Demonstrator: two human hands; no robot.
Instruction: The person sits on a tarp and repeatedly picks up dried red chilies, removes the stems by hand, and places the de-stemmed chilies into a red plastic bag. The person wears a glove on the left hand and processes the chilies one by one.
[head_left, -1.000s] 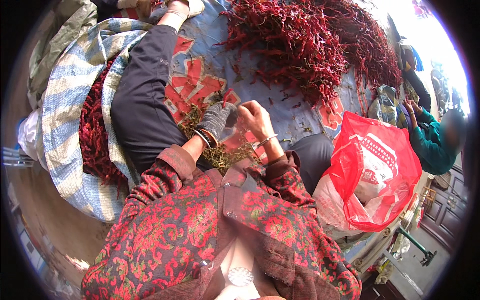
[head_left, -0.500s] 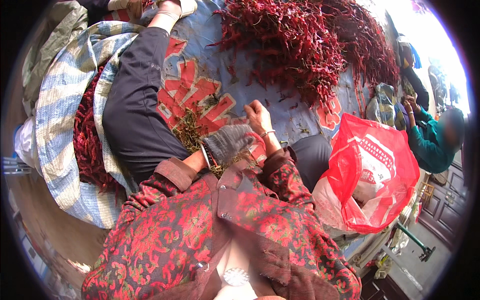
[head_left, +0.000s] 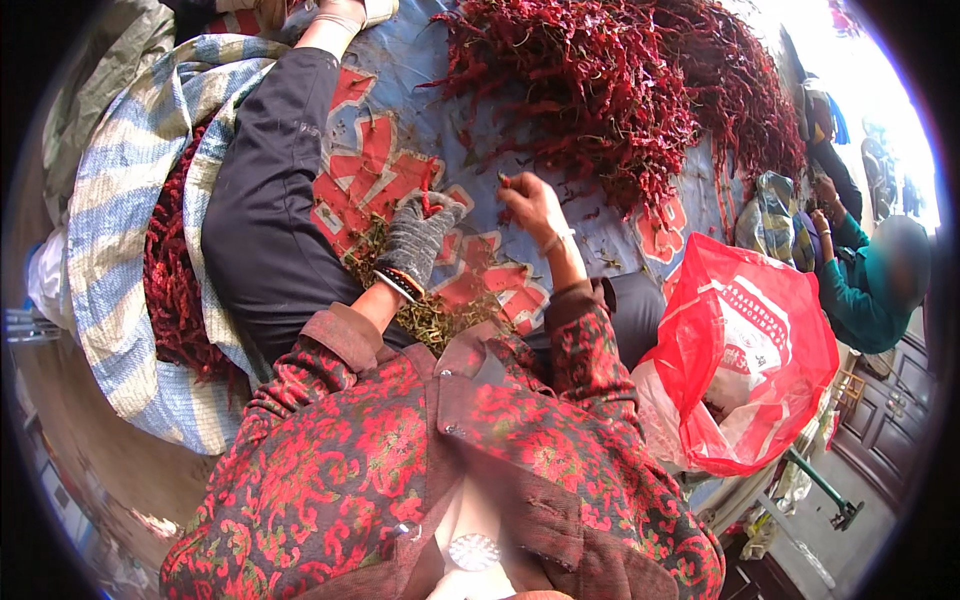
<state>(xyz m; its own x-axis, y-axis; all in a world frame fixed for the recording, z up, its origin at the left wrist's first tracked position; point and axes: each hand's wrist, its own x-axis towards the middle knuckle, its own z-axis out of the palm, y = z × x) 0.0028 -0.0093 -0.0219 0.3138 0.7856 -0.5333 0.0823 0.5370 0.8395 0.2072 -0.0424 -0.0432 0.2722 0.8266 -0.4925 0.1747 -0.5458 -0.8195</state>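
Observation:
My left hand (head_left: 412,242), in a grey knit glove, is closed around a few dried red chillies (head_left: 429,203) whose tips stick up past the fingers. To its right, my bare right hand (head_left: 535,208) is raised apart from it with thumb and fingertips pinched together. A small dark bit shows at those fingertips, too small to name. Beneath and beside the left wrist lies a heap of dry greenish-brown stems (head_left: 425,322). A large pile of dried red chillies (head_left: 590,90) rises on the sheet beyond both hands.
A blue sheet with red printing (head_left: 400,110) covers the ground. A striped woven sack (head_left: 110,270) of red chillies (head_left: 175,290) stands left of my leg (head_left: 270,190). At right is a red-and-white plastic bag (head_left: 690,390); beyond it a person in a green top (head_left: 850,290) works.
My left hand has turned up and moved away from my lap, bringing chillies into view in its fingers. My right hand has shifted slightly right and farther from my body.

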